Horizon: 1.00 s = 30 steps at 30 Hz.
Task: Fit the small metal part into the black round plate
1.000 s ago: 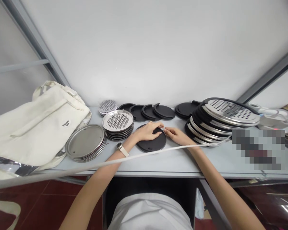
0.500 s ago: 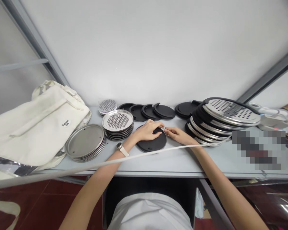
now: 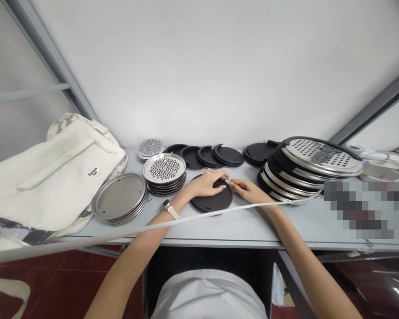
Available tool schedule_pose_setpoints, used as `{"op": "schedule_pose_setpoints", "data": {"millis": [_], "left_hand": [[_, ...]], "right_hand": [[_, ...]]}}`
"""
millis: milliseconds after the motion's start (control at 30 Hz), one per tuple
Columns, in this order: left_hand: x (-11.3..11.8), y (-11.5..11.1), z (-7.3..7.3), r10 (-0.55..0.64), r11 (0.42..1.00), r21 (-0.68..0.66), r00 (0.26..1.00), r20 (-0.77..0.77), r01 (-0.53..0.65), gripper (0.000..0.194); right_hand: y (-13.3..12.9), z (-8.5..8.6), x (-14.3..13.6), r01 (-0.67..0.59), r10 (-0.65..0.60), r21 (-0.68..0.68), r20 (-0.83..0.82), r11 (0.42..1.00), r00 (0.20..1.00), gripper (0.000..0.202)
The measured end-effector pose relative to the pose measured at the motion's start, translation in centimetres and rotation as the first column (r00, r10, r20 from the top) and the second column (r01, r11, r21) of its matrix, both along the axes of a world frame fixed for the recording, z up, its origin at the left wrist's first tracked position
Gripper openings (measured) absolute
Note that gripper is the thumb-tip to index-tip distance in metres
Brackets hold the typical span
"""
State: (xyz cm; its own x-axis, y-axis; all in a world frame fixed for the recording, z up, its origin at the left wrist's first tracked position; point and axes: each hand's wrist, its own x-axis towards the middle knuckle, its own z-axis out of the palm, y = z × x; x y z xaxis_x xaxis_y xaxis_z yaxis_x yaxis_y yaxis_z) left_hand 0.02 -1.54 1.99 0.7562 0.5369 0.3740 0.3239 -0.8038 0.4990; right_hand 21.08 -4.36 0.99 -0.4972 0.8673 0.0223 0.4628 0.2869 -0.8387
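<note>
A black round disc with a raised rim [image 3: 211, 204] lies flat on the grey table. My left hand [image 3: 206, 183] holds it from above, fingers bent over its far right edge and thumb on its face. At that edge my right hand [image 3: 248, 190] is closed in a pinch on a small whitish piece [image 3: 228, 181], too small to name. The fingertips of both hands nearly meet there. Nearest to my left hand is a stack of round metal grater plates [image 3: 164, 168].
Plain metal discs [image 3: 119, 197] are stacked at left beside a cream bag [image 3: 56, 177]. Black discs [image 3: 228, 156] overlap along the wall. A tall stack of black-rimmed graters [image 3: 322, 157] stands at right. A pale cord [image 3: 199, 216] crosses in front of my arms.
The view has shifted slightly. Both hands remain at the disc's edge; my right fingers have changed their pinch a little.
</note>
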Motion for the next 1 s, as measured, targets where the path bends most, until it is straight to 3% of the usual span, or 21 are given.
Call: {"op": "schedule_pose_setpoints", "data": {"millis": [233, 433, 800, 1000], "left_hand": [[0.0, 0.0, -0.2, -0.005, 1.000, 0.003, 1.000, -0.024, 0.006, 0.028], [-0.1, -0.3, 0.2, 0.117, 0.992, 0.069, 0.988, -0.100, -0.110, 0.026], [-0.1, -0.4, 0.2, 0.171, 0.977, 0.155, 0.972, -0.160, -0.147, 0.030], [-0.1, -0.5, 0.3, 0.185, 0.969, 0.191, 0.970, -0.159, -0.154, 0.034]], "right_hand": [[-0.2, 0.5, 0.6, -0.026, 0.027, -0.053, 0.017, 0.998, 0.999, 0.048], [0.0, -0.1, 0.6, 0.001, -0.001, -0.054, -0.002, 0.999, 1.000, 0.045], [0.5, -1.2, 0.1, 0.062, -0.060, 0.020, -0.103, 0.998, 0.993, 0.043], [0.5, -1.2, -0.1, 0.070, -0.071, 0.081, 0.007, 0.994, 0.997, 0.037]]}}
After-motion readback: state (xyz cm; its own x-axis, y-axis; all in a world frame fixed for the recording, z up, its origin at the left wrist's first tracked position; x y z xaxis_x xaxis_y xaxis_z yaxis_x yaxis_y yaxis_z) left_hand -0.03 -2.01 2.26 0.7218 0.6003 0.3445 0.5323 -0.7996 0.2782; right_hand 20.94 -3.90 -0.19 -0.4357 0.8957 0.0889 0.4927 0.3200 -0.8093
